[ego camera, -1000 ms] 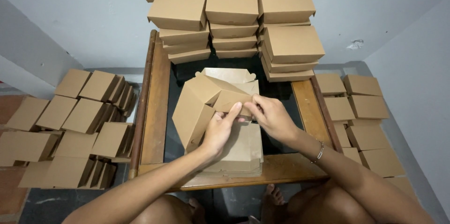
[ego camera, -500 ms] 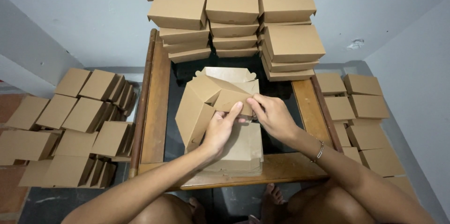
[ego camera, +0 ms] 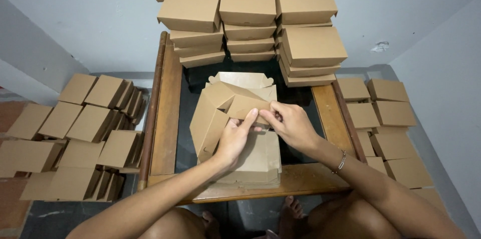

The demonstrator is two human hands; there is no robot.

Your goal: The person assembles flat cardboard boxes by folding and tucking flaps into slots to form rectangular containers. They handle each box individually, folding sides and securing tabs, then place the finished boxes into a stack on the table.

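While both thumbs and forefingers pinch the same brown cardboard flap, the left hand (ego camera: 235, 136) reaches in from the near left with its fingers narrowed on the flap's near edge, and the right hand (ego camera: 292, 125) meets it from the right, fingertips closed on the flap just beside the left thumb. That flap belongs to a half-folded brown cardboard box (ego camera: 223, 111), which stands tilted above the middle of the table with its panels raised and its hollow facing left. Under the hands lies a stack of flat brown cardboard blanks (ego camera: 258, 161), too closely layered to count. A thin bracelet (ego camera: 341, 160) circles the right wrist. Both forearms run back toward the near edge of the low wooden table with a dark centre (ego camera: 168, 119). At the far end stand three piles of finished closed brown boxes (ego camera: 248, 6), with more behind. On the floor to the left sit many folded boxes in rows (ego camera: 75, 134), and on the right about eight more boxes (ego camera: 386, 114), all shut.
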